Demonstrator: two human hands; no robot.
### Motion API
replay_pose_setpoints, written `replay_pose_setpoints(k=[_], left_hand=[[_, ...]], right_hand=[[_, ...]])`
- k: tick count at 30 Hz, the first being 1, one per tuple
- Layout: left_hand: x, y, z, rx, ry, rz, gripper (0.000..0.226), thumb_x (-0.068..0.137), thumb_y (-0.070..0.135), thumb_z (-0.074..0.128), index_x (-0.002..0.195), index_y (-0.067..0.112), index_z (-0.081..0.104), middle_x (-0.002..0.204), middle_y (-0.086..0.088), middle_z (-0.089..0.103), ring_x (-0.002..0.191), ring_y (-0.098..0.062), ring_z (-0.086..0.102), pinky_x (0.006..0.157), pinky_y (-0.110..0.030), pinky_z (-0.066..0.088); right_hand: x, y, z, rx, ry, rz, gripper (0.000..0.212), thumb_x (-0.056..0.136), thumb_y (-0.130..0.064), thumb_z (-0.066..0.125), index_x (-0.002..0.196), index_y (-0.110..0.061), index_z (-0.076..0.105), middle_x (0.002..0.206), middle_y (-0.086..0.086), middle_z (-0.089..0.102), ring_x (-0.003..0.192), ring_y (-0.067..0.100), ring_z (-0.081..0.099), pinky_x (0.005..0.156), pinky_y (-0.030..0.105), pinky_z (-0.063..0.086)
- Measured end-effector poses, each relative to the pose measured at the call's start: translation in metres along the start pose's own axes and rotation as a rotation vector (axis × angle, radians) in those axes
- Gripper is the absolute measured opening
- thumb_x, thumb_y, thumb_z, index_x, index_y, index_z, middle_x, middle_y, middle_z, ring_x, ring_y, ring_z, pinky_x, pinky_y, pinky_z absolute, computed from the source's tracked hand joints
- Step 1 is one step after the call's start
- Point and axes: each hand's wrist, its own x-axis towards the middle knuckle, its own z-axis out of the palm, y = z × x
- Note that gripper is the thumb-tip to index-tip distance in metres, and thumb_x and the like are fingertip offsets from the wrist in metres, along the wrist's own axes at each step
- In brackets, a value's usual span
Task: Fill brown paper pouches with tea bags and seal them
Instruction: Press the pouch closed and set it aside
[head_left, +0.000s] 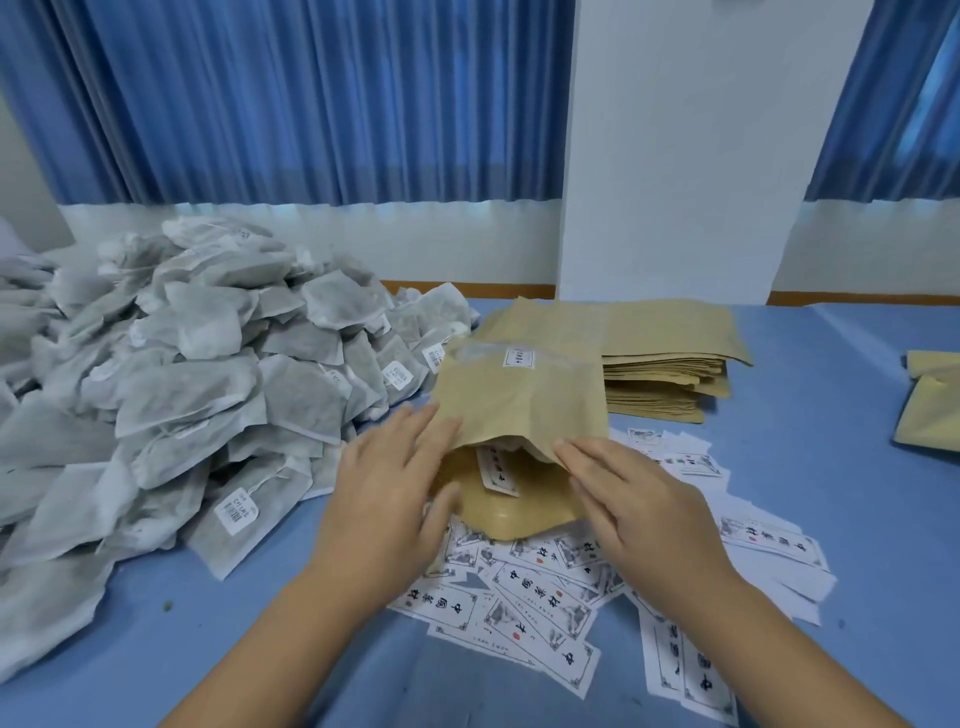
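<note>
- The brown paper pouch (519, 400) lies on the bench (805, 415) just in front of the person, resting on scattered printed labels (535, 597), with its mouth gaping toward the camera.
- The left grip (395, 483) is laid against the pouch's left edge with fairly straight fingers and nothing enclosed. The right grip (639, 499) is set with its fingertips at the upper lip; whether that lip is pinched cannot be told.
- A printed card (496, 470) is seen half out of the mouth. If the lips are closed now, it could be trapped in the seal or creased.
- Loose labels under the pouch could be dragged along or caught in the fold when the mouth is pressed flat.
- The thin paper is already rumpled, so a skewed or wrinkled seal is likely if the two lips are not squared first.
- The heap of tea bags (197, 374) sits just beside the left grip. It could be nudged, and bags could slide onto the work spot.
</note>
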Motion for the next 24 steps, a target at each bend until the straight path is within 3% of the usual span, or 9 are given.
replay_pose_setpoints(k=[4,8,10,12,14,16,18,21,24], left_hand=[[-0.005,0.018,0.007,0.102,-0.069,0.290,0.078,0.057,0.036,0.089,0.125,0.028,0.052,0.145,-0.013,0.039,0.133,-0.032,0.040,0.099,-0.057,0.040],[0.004,0.020,0.011,0.200,0.039,0.324,0.032,0.075,0.018,0.078,0.104,0.029,0.071,0.145,-0.010,0.036,0.131,-0.035,0.047,0.094,-0.050,0.044],[0.011,0.016,0.011,0.173,0.134,0.403,0.019,0.095,0.017,0.055,0.102,0.026,0.071,0.144,-0.010,0.040,0.130,-0.036,0.048,0.094,-0.047,0.045],[0.020,0.011,0.011,0.178,0.180,0.469,0.028,0.098,0.010,0.043,0.101,0.024,0.067,0.144,-0.011,0.042,0.129,-0.035,0.049,0.097,-0.047,0.042],[0.029,0.008,0.010,0.216,0.164,0.502,0.024,0.092,0.006,0.051,0.090,0.022,0.068,0.143,-0.011,0.045,0.128,-0.035,0.051,0.099,-0.046,0.041],[0.039,0.005,0.008,0.257,0.085,0.502,0.018,0.085,0.005,0.060,0.075,0.019,0.065,0.140,-0.014,0.052,0.125,-0.034,0.053,0.097,-0.044,0.039],[0.047,0.004,0.006,0.254,0.008,0.480,0.016,0.078,0.003,0.068,0.068,0.016,0.062,0.132,-0.016,0.058,0.116,-0.034,0.059,0.092,-0.043,0.040],[0.056,0.004,0.000,0.214,-0.030,0.432,0.012,0.074,0.000,0.070,0.071,0.010,0.065,0.122,-0.013,0.065,0.101,-0.030,0.066,0.080,-0.039,0.044],[0.060,0.006,-0.003,0.186,0.003,0.419,0.011,0.073,-0.001,0.071,0.073,0.008,0.067,0.115,-0.009,0.069,0.093,-0.027,0.068,0.074,-0.036,0.047]], right_hand=[[0.003,-0.002,0.001,0.179,0.088,0.115,0.033,0.091,-0.013,0.053,0.122,-0.012,0.065,0.116,-0.001,0.066,0.097,0.012,0.062,0.071,0.029,0.055],[0.001,0.002,0.001,0.261,0.055,0.161,0.033,0.095,-0.012,0.051,0.126,-0.011,0.061,0.117,-0.001,0.064,0.102,0.006,0.054,0.081,0.018,0.045],[0.000,0.004,0.000,0.284,0.025,0.225,0.029,0.098,-0.016,0.049,0.126,-0.017,0.058,0.114,-0.006,0.062,0.098,0.006,0.055,0.079,0.021,0.046],[0.000,0.004,0.000,0.280,0.009,0.282,0.023,0.098,-0.020,0.047,0.120,-0.021,0.055,0.109,-0.008,0.060,0.091,0.011,0.059,0.074,0.030,0.050],[0.003,0.002,-0.005,0.218,0.094,0.207,0.016,0.095,-0.012,0.050,0.110,-0.017,0.054,0.110,-0.002,0.058,0.077,0.019,0.061,0.058,0.037,0.052],[0.005,0.003,-0.012,0.144,0.173,0.088,0.027,0.083,-0.002,0.059,0.104,-0.017,0.050,0.116,0.008,0.053,0.063,0.017,0.058,0.041,0.031,0.045],[0.006,0.007,-0.017,0.073,0.179,-0.032,0.044,0.074,0.005,0.066,0.107,-0.019,0.049,0.124,0.011,0.046,0.076,0.018,0.065,0.040,0.023,0.040],[0.004,0.013,-0.022,-0.002,0.126,-0.168,0.022,0.090,-0.028,0.060,0.111,-0.023,0.065,0.130,0.007,0.047,0.101,0.023,0.065,0.055,0.029,0.053],[0.007,0.018,-0.023,-0.100,0.012,-0.213,0.041,0.083,-0.056,0.059,0.101,-0.021,0.071,0.127,0.006,0.056,0.104,0.023,0.056,0.074,0.033,0.047]])
